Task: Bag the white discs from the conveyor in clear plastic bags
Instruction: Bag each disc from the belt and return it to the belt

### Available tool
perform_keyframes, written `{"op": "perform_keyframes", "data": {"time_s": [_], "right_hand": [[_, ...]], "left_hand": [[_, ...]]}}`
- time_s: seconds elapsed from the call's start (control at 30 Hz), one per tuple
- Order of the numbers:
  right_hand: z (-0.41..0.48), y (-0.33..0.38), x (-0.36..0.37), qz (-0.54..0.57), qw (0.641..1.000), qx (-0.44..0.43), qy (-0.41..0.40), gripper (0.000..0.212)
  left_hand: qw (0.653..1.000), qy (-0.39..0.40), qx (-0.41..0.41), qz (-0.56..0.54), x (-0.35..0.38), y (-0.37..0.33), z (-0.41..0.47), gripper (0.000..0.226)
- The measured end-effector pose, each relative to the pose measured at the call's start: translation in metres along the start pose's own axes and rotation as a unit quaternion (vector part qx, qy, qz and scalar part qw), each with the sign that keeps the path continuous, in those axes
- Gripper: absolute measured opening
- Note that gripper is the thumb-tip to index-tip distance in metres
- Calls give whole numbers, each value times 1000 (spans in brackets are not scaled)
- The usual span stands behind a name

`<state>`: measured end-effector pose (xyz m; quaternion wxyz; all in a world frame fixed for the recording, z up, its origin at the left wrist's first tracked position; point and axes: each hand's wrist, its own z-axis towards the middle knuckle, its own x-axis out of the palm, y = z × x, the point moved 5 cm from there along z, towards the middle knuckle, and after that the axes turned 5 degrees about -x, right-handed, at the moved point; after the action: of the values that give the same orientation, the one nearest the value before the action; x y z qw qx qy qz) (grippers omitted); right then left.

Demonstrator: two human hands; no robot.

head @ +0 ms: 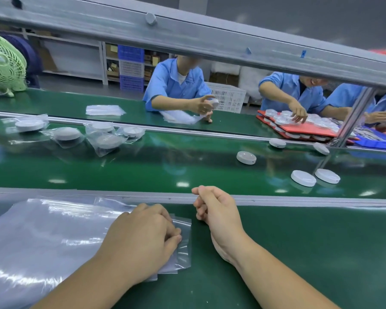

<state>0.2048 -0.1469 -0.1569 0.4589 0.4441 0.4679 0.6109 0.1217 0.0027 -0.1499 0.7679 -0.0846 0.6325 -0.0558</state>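
Nearest me, the left hand [143,237] lies low in the middle of the frame, fingers curled and pinching a small stack of clear bags [184,248]. Their long sides run up the frame, at the edge of a big plastic sheet [42,230]. Just right of it the right hand [216,210] hovers, clenched on nothing. White discs [303,178] lie flat on the green conveyor [143,170] at middle right, and bagged discs [107,141] sit at upper left.

The conveyor belt [143,170] is a smooth green sheet, glossy enough to mirror lamps. The clear plastic bags [184,248] are thin, shiny, creased film. The white discs [303,178] are smooth plastic. The overhead rail [210,39] is dull grey metal.
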Motion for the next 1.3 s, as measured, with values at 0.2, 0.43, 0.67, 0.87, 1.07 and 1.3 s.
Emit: {"op": "perform_keyframes", "data": {"time_s": [0.2,0.43,0.67,0.87,1.07,1.3], "right_hand": [[0,1,0,-9,1000,-1,8,28],[0,0,-1,-16,1000,-6,12,28],[7,-4,2,-45,999,7,-5,18],[102,22,-12,-348,930,-108,-57,11],[227,1,-50,-704,710,17,14,55],[296,-47,-77,-726,684,52,43,63]], "left_hand": [[1000,23,7,-1,4,1,1,36],[1000,-15,9,-8,3,0,0,35],[998,-45,-9,-53,-4,9,2,37],[978,-102,-64,-169,-32,31,12,18],[948,-121,-82,-281,-39,43,13,10],[938,-132,-103,-304,-32,55,14,12]]}}
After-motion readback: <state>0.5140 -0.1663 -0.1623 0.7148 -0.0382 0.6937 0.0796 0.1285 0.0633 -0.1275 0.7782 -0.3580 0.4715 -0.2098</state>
